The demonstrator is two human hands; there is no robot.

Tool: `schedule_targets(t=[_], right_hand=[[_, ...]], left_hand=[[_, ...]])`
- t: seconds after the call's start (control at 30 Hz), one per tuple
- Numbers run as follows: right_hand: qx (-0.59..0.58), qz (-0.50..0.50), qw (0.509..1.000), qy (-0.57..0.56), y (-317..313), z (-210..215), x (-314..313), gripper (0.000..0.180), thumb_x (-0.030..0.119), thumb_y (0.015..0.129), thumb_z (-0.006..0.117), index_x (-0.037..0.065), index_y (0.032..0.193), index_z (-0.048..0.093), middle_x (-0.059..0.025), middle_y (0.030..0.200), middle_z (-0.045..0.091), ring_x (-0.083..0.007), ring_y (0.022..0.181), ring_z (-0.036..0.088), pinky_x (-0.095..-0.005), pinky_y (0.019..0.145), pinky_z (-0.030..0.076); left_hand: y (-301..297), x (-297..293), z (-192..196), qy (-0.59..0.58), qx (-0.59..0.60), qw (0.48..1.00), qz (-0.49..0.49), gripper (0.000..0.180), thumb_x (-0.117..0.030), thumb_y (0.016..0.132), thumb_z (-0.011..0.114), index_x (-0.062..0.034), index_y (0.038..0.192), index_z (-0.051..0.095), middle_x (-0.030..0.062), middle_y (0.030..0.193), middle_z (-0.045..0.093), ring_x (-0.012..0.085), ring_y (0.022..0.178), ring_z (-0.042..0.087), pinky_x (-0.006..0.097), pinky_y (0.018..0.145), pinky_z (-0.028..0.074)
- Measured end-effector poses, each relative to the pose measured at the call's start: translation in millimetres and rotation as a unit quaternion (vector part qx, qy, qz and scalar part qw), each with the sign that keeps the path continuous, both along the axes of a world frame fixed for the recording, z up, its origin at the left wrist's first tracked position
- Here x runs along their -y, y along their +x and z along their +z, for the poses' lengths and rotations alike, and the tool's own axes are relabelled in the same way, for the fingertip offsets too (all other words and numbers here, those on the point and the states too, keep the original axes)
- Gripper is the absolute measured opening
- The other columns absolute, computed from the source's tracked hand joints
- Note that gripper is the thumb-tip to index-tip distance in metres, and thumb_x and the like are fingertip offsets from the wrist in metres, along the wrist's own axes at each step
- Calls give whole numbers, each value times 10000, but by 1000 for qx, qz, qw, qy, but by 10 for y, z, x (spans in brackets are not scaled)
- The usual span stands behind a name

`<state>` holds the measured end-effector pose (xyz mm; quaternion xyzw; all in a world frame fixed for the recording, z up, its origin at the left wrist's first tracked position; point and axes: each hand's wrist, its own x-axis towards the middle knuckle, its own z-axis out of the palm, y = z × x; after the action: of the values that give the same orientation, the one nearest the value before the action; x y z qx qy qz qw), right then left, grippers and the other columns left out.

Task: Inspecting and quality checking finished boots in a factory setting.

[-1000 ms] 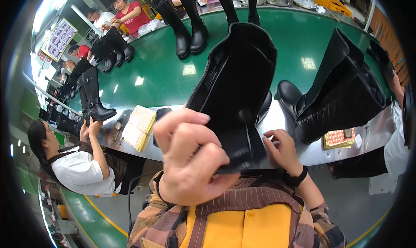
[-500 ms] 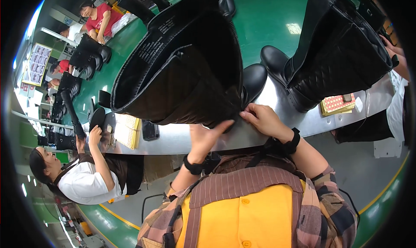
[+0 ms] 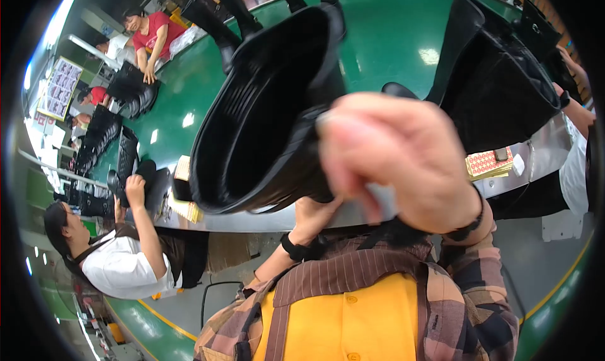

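Note:
A tall black boot (image 3: 265, 178) stands before me over the table's near edge, its wide shaft opening tipped toward me. My left hand (image 3: 312, 219) grips it low down, partly hidden under the shaft. Blurred by motion, my right hand (image 3: 397, 159) is raised at the right side of the boot's shaft. Its thumb and fingers are pinched together against the edge there, and whatever lies between them is hidden. To the right stands another tall black boot (image 3: 491, 90), partly covered by my right hand.
Yellow-edged stacks of printed sheets (image 3: 488, 164) lie on the metal table edge (image 3: 526, 162). More boots (image 3: 101, 134) line the green tabletop (image 3: 384, 39). A person in white (image 3: 129, 263) handles footwear at left; another in red (image 3: 154, 36) sits beyond. Someone's arm (image 3: 576, 115) reaches in at right.
My right hand has risen from the boot's ankle to the upper shaft, toward me. The shaft's opening has become narrower and rounder. My left hand still holds the boot low.

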<state>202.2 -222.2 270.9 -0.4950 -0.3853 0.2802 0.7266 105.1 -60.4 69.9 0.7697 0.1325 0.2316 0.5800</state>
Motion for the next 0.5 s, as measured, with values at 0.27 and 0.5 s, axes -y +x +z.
schedule_targets(t=[0.27, 0.5], right_hand=[[420, -447, 781, 115, 73, -930, 553, 172, 108, 870, 606, 32, 995, 515, -93, 813, 560, -198, 712, 524, -306, 665, 428], [117, -475, 845, -218, 498, -1906, 1278, 679, 163, 738, 821, -11, 1288, 464, -116, 1227, 567, -188, 1104, 541, -316, 946, 424]], left_hand=[[-8, 46, -141, 66, 65, 992, 89, 788, -156, 677, 855, 50, 1280, 392, 178, 1218, 504, 274, 1142, 505, 366, 989, 398], [128, 279, 389, 230, 289, 923, -104, 166, 21, 777, 622, -25, 935, 599, 97, 752, 567, 284, 659, 545, 368, 634, 448]])
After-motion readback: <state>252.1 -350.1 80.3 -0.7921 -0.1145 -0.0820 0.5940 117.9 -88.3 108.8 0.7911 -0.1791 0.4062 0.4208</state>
